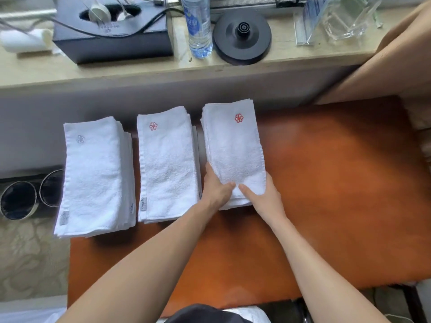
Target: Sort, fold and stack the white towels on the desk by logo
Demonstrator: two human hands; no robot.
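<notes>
Three stacks of folded white towels lie side by side on the orange desk (338, 194). The left stack (93, 178) carries a grey flower logo, the middle stack (168, 166) a pale red flower logo, and the right stack (233, 148) a bright red flower logo. My left hand (215, 187) grips the near left edge of the right stack, thumb on top. My right hand (263, 194) grips its near right edge, thumb lying on the top towel. Fingers of both hands are hidden under or beside the stack.
A beige shelf (140, 68) runs behind the desk with a black box (112, 31), a water bottle (198, 26), a black kettle base (242, 36) and a clear holder (338, 19). Two round metal-rimmed bins (30, 197) stand on the floor at left.
</notes>
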